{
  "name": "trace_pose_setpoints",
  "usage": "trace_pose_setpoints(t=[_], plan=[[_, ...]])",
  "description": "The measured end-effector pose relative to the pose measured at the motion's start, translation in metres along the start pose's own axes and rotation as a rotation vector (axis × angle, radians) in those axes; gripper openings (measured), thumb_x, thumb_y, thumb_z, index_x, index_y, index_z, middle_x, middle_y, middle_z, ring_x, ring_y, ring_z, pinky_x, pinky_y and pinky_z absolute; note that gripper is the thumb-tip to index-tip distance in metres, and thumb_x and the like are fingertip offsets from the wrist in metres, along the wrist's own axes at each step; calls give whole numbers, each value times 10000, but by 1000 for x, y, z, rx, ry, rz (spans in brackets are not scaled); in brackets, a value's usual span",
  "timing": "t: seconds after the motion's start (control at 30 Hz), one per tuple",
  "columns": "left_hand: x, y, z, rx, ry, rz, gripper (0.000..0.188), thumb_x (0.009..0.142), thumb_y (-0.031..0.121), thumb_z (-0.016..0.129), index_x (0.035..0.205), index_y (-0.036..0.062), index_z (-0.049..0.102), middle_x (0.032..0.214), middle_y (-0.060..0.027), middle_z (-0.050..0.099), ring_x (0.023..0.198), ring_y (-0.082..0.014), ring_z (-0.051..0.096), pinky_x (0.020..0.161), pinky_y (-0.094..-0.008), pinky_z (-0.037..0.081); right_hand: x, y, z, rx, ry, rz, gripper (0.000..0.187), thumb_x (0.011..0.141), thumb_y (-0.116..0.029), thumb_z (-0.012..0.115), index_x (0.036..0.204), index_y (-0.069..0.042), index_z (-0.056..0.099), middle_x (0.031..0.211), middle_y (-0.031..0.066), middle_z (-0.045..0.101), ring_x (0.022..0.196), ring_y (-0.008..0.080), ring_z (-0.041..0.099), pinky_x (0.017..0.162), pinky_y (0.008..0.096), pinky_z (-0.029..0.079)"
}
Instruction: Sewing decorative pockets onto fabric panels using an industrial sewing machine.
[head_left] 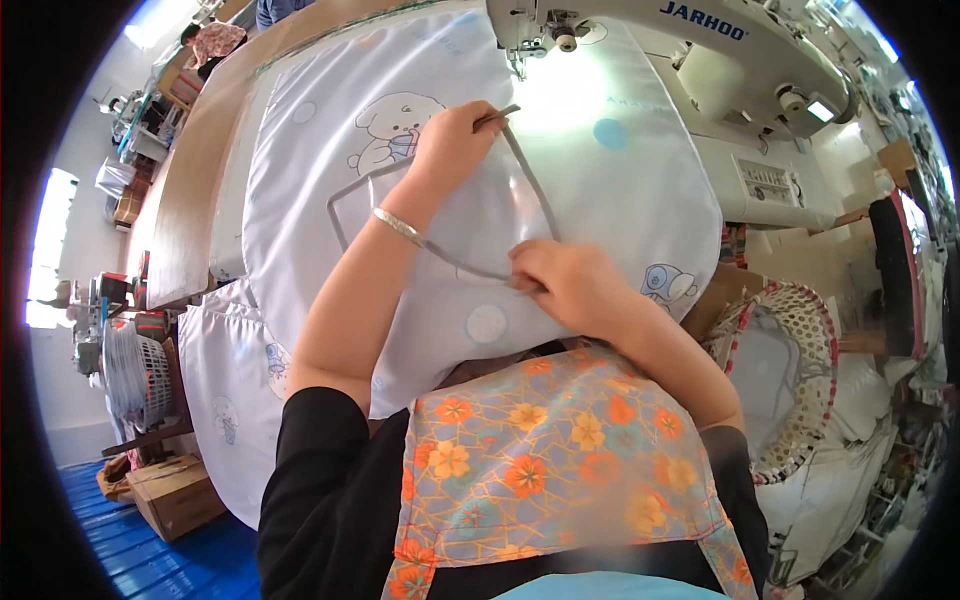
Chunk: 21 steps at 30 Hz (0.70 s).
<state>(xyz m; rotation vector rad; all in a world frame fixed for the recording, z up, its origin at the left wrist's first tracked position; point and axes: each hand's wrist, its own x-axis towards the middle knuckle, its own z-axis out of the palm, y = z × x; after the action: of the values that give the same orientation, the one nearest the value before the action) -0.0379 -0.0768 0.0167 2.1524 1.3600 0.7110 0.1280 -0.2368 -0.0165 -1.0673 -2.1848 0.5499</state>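
White satiny fabric [300, 200] with printed cartoon puppies and pale blue dots lies spread beneath both hands. On it rests a clear plastic panel [490, 205], edged with grey binding. My left hand [455, 148] pinches the panel's far corner, where a short end of binding sticks out past the fingers. At the near right corner, my right hand [570, 285] has its fingertips closed on the binding; it is slightly blurred. Just beyond my left hand is the sewing machine's needle area [521, 65], lit brightly. My left forearm hides part of the panel's left side.
The sewing machine head [740, 45] spans the upper right. A woven basket [825, 345] at right holds clear grey-edged pieces. Fabric hangs off the table's left side, near a cardboard box [175, 495] on the blue floor. Another person [215, 42] is at the far left.
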Motion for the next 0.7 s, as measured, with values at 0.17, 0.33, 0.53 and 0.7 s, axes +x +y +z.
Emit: trace_pose_setpoints(t=[0.17, 0.33, 0.53, 0.7], plan=[[-34, 25, 4, -275, 56, 32, 193, 865, 154, 650, 984, 4, 668, 802, -138, 668, 722, -240, 622, 678, -331, 485, 34, 7, -36, 84, 433, 91, 127, 831, 7, 661, 940, -57, 648, 919, 44, 658, 641, 138, 553, 565, 269, 454], [-61, 53, 6, -310, 120, 241, 123, 880, 28, 593, 973, -22, 656, 844, -131, 659, 713, -224, 614, 665, -314, 487, 46, 10, -39, 35, 611, 27, 144, 833, 26, 667, 961, -40, 669, 886, 46, 650, 654, 112, 545, 544, 233, 430], [-75, 55, 4, -355, 144, 205, 105, 868, -6, 590, 961, -24, 636, 819, -149, 660, 701, -238, 630, 644, -324, 496, 42, 9, -34, 104, 598, 78, 137, 828, 35, 667, 948, -30, 680, 849, 38, 652, 652, 105, 552, 536, 223, 418], [-79, 56, 0, -359, 135, 219, 105, 868, -15, 582, 959, -11, 634, 817, -149, 660, 697, -253, 634, 638, -324, 498, 38, 2, -38, 127, 480, 124, 112, 827, 27, 651, 924, -20, 678, 797, 25, 639, 602, 75, 491, 535, 222, 396]])
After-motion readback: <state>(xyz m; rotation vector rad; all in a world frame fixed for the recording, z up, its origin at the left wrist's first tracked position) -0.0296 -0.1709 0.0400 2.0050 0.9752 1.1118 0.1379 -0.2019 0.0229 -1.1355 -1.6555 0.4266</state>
